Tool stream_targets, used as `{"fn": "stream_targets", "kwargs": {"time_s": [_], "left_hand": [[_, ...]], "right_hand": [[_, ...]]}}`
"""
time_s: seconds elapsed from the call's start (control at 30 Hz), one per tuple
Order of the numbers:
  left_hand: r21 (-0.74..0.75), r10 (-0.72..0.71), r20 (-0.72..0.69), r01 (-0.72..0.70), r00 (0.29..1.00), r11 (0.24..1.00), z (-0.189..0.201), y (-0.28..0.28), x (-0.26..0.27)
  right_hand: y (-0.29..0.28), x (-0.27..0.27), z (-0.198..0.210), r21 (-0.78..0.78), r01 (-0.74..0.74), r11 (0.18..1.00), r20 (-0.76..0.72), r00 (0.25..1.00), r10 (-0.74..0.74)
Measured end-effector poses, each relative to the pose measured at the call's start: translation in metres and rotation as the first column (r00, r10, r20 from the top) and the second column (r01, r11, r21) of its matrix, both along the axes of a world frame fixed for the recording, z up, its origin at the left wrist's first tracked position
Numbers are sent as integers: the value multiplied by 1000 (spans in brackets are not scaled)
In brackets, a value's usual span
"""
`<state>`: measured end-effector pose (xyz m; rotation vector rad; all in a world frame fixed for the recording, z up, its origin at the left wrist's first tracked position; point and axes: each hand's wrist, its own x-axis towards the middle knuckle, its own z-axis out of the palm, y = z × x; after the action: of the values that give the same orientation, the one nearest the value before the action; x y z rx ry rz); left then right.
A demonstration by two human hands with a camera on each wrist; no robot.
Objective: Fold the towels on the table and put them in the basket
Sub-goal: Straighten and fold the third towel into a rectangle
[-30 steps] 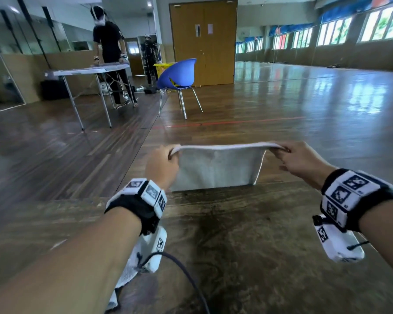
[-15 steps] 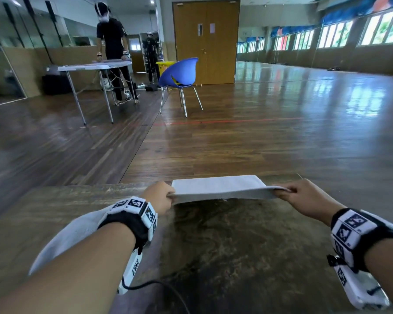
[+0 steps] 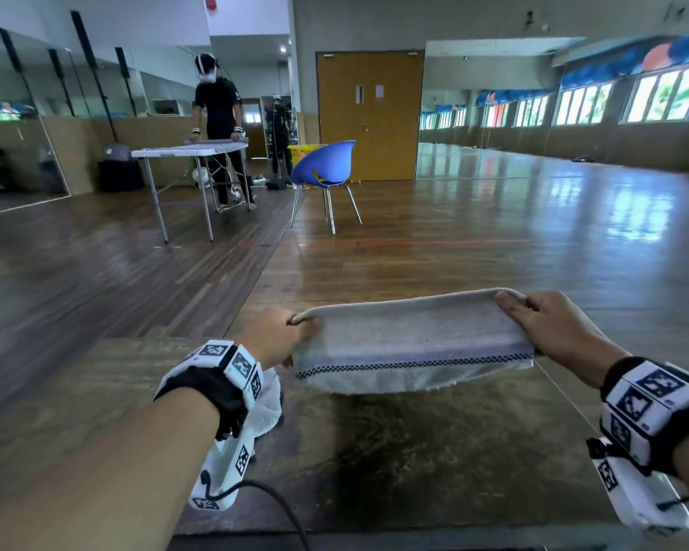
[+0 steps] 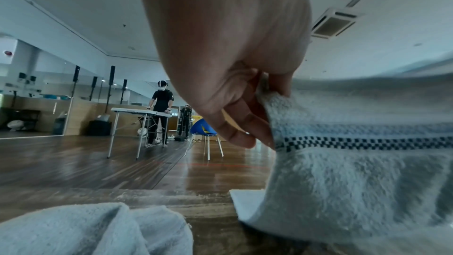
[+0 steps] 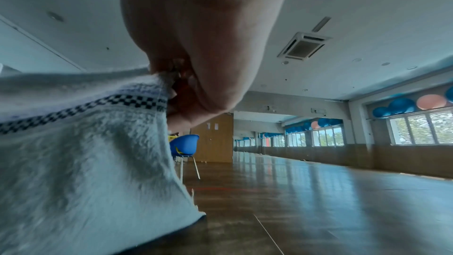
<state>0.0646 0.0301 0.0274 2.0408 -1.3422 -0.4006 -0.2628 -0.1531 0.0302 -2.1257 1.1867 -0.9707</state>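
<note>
White terry towel (image 3: 410, 344) is lifting off the table (image 3: 414, 451) again, doubled over, its checked border now facing us; left hand (image 3: 273, 338) and right hand (image 3: 553, 332) are pinching its ends — another fold is coming.

Premises: a large dance or exercise hall. Evidence: wide polished wood floor (image 3: 494, 240), mirror wall (image 3: 24, 113), exercise balls (image 5: 402, 106) shelved above a long window row (image 3: 653, 97), ceiling air-conditioning unit (image 5: 304, 47), double doors (image 3: 370, 113).
</note>
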Motion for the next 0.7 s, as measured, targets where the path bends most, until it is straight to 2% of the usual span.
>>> {"fn": "stream_targets", "kwargs": {"time_s": [0.1, 0.2, 0.27, 0.37, 0.43, 0.47, 0.53, 0.63, 0.7], "left_hand": [[51, -13, 11, 12, 1000, 999, 8, 11, -5], [261, -56, -124, 87, 991, 961, 8, 24, -12], [409, -61, -259, 167, 964, 897, 5, 33, -17], [589, -18, -403, 274, 915, 760, -1, 44, -26], [647, 16, -409, 278, 912, 710, -8, 45, -28], [648, 16, -395, 266, 918, 713, -13, 43, -28], [601, -36, -292, 213, 956, 770, -26, 35, -24], [435, -76, -65, 97, 995, 895, -49, 22, -17], [311, -33, -29, 41, 999, 950, -65, 14, -12]], "right_hand": [[16, -4, 11, 108, -32, 994, -17, 999, 34], [35, -16, 12, 357, -105, 928, -46, 991, 130], [42, -30, 6, 553, -158, 818, -112, 959, 260], [51, -43, -4, 808, -166, 565, -167, 855, 491], [54, -44, -14, 843, -150, 517, -178, 829, 530], [54, -43, -20, 831, -148, 536, -182, 838, 515], [53, -37, -35, 760, -147, 633, -177, 891, 419], [45, -23, -62, 573, -85, 815, -144, 969, 203], [36, -16, -81, 472, -28, 881, -100, 991, 86]]}}
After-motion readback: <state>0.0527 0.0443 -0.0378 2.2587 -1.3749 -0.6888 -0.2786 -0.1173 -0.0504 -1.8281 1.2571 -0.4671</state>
